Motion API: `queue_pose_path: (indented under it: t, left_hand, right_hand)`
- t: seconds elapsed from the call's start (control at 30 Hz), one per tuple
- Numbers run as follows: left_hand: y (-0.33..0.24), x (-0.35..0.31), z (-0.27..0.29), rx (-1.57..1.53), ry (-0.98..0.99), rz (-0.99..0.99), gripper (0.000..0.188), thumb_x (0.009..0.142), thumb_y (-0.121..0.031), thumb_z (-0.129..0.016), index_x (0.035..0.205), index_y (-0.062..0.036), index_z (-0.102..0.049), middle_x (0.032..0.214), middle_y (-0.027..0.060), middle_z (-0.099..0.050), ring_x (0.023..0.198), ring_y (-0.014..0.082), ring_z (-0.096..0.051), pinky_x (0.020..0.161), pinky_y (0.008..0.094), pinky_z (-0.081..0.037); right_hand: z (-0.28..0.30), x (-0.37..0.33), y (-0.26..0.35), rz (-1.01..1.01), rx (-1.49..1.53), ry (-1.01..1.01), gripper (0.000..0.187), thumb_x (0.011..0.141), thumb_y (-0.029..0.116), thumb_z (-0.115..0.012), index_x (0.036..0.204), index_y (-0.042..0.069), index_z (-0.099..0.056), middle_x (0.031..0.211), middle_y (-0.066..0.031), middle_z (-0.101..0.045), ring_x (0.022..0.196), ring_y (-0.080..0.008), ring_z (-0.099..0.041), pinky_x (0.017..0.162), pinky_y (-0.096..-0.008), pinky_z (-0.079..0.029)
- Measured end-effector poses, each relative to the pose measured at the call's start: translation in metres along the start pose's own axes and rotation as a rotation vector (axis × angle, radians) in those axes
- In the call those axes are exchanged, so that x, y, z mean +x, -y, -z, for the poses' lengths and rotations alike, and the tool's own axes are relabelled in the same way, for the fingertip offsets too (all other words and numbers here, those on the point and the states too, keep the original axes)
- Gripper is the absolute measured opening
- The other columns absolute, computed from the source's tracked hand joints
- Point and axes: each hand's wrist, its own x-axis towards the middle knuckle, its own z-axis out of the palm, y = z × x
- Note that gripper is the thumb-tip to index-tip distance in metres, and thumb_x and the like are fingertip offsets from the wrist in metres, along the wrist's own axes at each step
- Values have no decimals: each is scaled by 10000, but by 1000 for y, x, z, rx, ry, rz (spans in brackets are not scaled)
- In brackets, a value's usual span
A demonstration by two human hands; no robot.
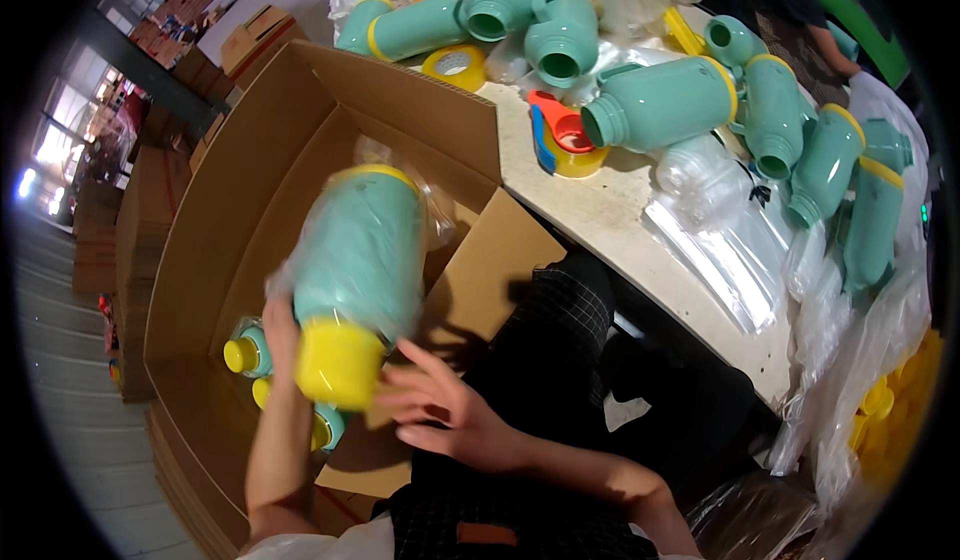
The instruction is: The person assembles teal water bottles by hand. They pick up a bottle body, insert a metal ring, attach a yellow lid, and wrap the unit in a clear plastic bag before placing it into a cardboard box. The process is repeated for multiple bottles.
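A mint-green vacuum flask with a yellow cap, wrapped in a clear plastic bag, is tilted over the open cardboard box, its cap end toward me. My left hand grips its left side; the flask partly hides those fingers. Just right of the yellow cap, my right hand is open, fingers spread, and whether a fingertip touches the cap I cannot tell. Down in the box, beside my left forearm, several capped flasks are partly visible.
On the table lie several uncapped green flasks, a tape dispenser, a yellow tape roll and clear plastic bags. A box flap slants toward my legs. Another person's arm shows at the far right.
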Motion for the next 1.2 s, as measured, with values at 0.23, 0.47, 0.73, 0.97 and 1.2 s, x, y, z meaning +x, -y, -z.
queue_pose_path:
  t: [0.23,0.47,0.73,0.97,1.2]
  left_hand:
    - [204,190,12,-130,288,801,456,965,-333,-583,1200,56,-619,1085,173,-706,896,304,-721,708,472,-619]
    - [284,205,14,420,481,683,465,914,-326,-642,1143,78,-638,1087,186,-703,892,318,-718,701,472,-615]
    - [189,210,10,809,-32,-320,435,913,-139,-654,1271,57,-502,1190,188,-568,1084,294,-563,978,398,-449]
    - [-8,67,-135,206,317,-750,486,1005,-166,-507,1443,11,-394,1335,153,-521,1260,263,-497,1085,383,-386]
    - [21,-95,-357,-248,1788,272,865,768,-378,-793,1439,1,-399,1368,174,-535,1246,281,-532,1088,388,-389]
  right_hand:
    - [39,10,-6,143,-132,-180,698,910,9,-644,1499,85,-276,1391,-156,-497,1156,-218,-587,932,-327,-509]
    - [156,6,113,443,-1297,-831,515,792,12,-717,1271,49,-531,1211,-143,-620,1130,-257,-592,971,-419,-477]
    - [258,63,215,710,-2266,-889,573,712,139,-710,1270,86,-595,1316,-88,-594,1306,-332,-489,1102,-604,-304]
    - [112,-172,240,853,-1496,-756,773,687,239,-846,1361,55,-515,1327,-123,-557,1261,-295,-483,1080,-406,-383]
    - [70,-237,78,671,-1102,-1209,542,752,140,-817,1236,74,-585,1078,-49,-622,1036,-194,-589,927,-360,-471]
